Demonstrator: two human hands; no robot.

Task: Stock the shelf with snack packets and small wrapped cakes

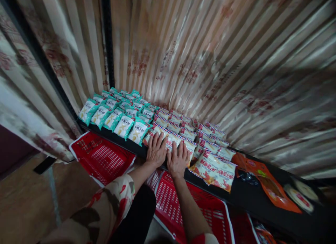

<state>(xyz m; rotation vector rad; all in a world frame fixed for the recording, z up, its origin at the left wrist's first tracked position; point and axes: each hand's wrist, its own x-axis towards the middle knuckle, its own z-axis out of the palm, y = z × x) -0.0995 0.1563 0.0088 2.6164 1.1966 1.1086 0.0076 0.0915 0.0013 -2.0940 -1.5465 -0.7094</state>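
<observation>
My left hand (156,151) rests on the front row of white snack bags (170,136), which have red lettering and striped top edges. Beside it, my right hand (178,160) presses on the same row a little further right. Both hands have their fingers stretched out over the bag fronts, and neither grips anything. Left of my hands stand rows of teal and white snack bags (124,127). A white snack bag pair (214,170) leans at the front edge, right of my right hand.
The bags sit on a long black shelf (250,196). Further right lie an orange packet (273,188) and pale round-looking packs (299,198). Red plastic baskets (169,198) stand below the shelf edge. A pleated, printed curtain (183,51) hangs behind; a dark upright post (107,37) stands at left.
</observation>
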